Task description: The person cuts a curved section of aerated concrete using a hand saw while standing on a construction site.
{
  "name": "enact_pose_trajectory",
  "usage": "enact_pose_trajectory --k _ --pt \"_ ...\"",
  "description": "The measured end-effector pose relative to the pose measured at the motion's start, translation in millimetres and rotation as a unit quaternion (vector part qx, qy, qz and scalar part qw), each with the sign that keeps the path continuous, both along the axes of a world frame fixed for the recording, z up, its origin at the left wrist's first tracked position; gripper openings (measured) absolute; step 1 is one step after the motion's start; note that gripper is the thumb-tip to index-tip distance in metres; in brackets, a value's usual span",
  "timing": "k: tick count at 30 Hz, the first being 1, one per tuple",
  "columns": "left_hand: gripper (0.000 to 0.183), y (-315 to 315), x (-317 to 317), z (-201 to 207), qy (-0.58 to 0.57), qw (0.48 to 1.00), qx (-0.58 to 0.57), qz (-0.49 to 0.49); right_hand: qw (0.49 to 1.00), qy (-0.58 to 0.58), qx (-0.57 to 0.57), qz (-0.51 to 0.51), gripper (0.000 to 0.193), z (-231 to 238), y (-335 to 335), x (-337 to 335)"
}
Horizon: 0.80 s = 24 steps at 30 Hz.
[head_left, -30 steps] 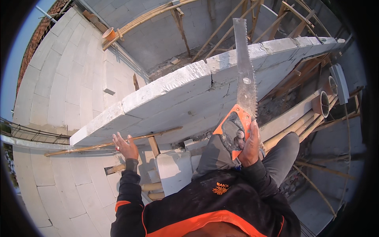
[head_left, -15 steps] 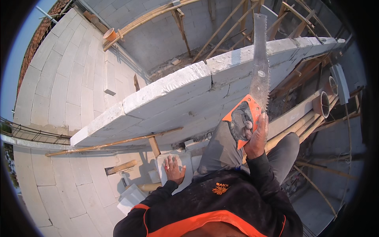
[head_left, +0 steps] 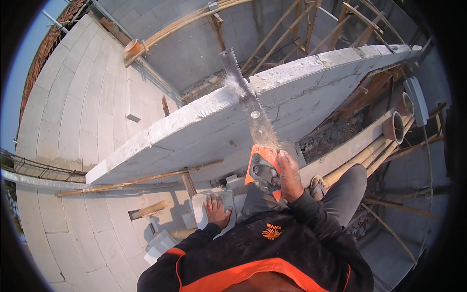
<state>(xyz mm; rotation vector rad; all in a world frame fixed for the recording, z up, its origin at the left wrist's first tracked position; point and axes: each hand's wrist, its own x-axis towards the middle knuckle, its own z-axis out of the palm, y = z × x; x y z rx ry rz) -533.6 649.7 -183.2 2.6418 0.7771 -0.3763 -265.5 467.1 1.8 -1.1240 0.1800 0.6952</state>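
Observation:
My right hand (head_left: 287, 177) is wrapped round the orange and black handle of a hand saw (head_left: 255, 116). The toothed blade points up and to the left, crossing over the top edge of a light block wall (head_left: 194, 115). White dust hangs around the blade where it meets that edge; whether it sits in a cut cannot be made out. My left hand (head_left: 217, 210) lies with fingers spread on a pale block (head_left: 200, 200) beside my thigh.
Bamboo poles (head_left: 362, 158) and a plank run along my right, with orange buckets (head_left: 393, 127) at their far end. Another orange bucket (head_left: 132, 47) stands at the upper left. Wooden props (head_left: 189, 185) lean by the wall. My sandalled foot (head_left: 318, 188) rests below.
The saw in my right hand has swung left and down, from upright to across the wall's top edge. Dust has appeared around the blade. My left hand stays on the block.

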Motion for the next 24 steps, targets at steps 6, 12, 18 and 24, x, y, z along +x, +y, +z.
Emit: enact_pose_trajectory --k 6,12,18,24 --pt "0.078 3 -8 3 0.010 1.000 0.012 -0.018 0.985 -0.039 0.081 -0.144 0.027 20 -8 24" --pt "0.078 -1 0 -3 -0.004 1.000 0.017 -0.026 0.996 -0.091 -0.007 -0.011 0.028 -2 9 9" --pt "0.074 30 -14 13 -0.075 0.996 0.036 0.038 0.980 -0.066 0.063 -0.174 0.018 26 -7 36" --pt "0.064 230 -6 81 -0.224 0.879 0.280 0.314 0.994 -0.078 0.009 -0.081 0.019 9 15 7"
